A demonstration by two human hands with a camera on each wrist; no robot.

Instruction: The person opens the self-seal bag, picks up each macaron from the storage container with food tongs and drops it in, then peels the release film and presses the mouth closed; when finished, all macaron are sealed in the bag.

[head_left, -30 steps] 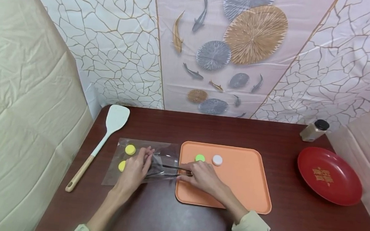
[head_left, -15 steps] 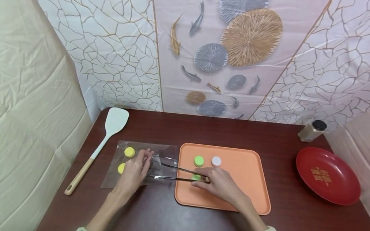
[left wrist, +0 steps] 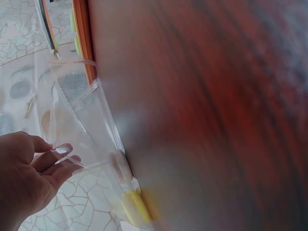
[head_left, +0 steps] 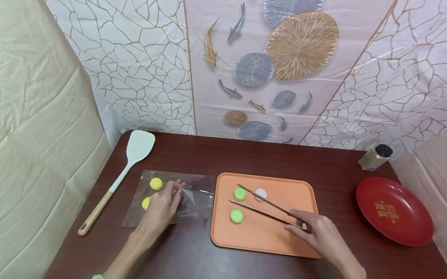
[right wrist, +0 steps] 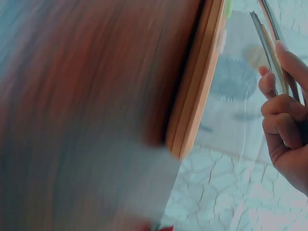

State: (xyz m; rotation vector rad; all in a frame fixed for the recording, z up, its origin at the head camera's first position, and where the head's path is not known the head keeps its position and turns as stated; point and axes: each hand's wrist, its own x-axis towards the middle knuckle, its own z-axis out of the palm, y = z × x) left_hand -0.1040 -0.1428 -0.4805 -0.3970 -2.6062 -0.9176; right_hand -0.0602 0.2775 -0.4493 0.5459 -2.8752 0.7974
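Note:
My left hand (head_left: 162, 203) pinches the upper layer of a clear plastic bag (head_left: 199, 203) lying on the table, lifting its mouth. Inside the bag are yellow macarons (head_left: 156, 183); the left wrist view also shows a pale pinkish macaron (left wrist: 120, 166) there. My right hand (head_left: 321, 232) holds long metal tongs (head_left: 265, 214) over the orange tray (head_left: 286, 243). Their tips point left and stand apart, with nothing between them. On the tray's left part lie two green macarons (head_left: 236, 216) and a white macaron (head_left: 260, 191), which one tong arm partly crosses in the head view.
A pale mint spatula (head_left: 140, 146) with a wooden handle lies on the left of the table. At the right sit a red oval plate (head_left: 411, 227) with gold characters and a black-lidded jar (head_left: 374, 159). A patterned cloth hangs behind the table.
My right hand has drawn the tongs out of the bag and back to the right. A second green macaron, hidden earlier, now shows on the tray. My left hand stays at the bag.

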